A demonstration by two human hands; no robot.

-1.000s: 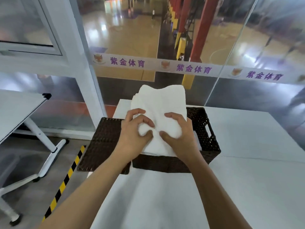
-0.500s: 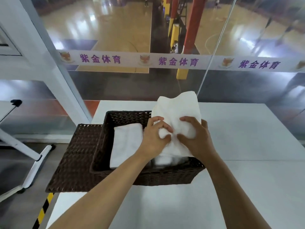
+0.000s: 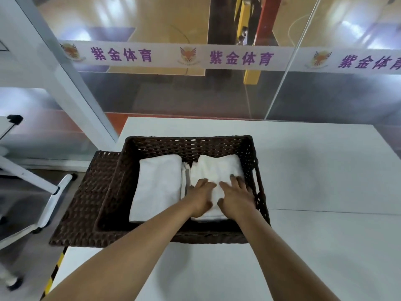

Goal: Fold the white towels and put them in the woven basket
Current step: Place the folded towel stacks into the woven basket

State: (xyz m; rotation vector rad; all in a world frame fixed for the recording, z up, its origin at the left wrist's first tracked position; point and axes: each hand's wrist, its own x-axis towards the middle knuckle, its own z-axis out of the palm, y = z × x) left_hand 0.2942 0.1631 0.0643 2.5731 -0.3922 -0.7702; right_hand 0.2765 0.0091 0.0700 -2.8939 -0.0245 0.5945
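A dark brown woven basket (image 3: 188,146) stands on the white table. Inside it, on the left, lies a folded white towel (image 3: 157,185). On the right lies a second folded white towel (image 3: 219,168), on top of other white cloth whose edges show between the two. My left hand (image 3: 200,196) and my right hand (image 3: 235,195) rest flat on the near end of this right towel, fingers stretched forward, side by side inside the basket.
A flat woven lid or tray (image 3: 80,205) sticks out under the basket past the table's left edge. The white table (image 3: 325,192) extends right and toward me. A glass wall with a printed band (image 3: 217,57) stands behind. A white folding-table leg (image 3: 50,192) stands at left.
The towel I held up with both hands has come down into the right side of the basket. Both hands have let go of their grip and now lie flat on it.
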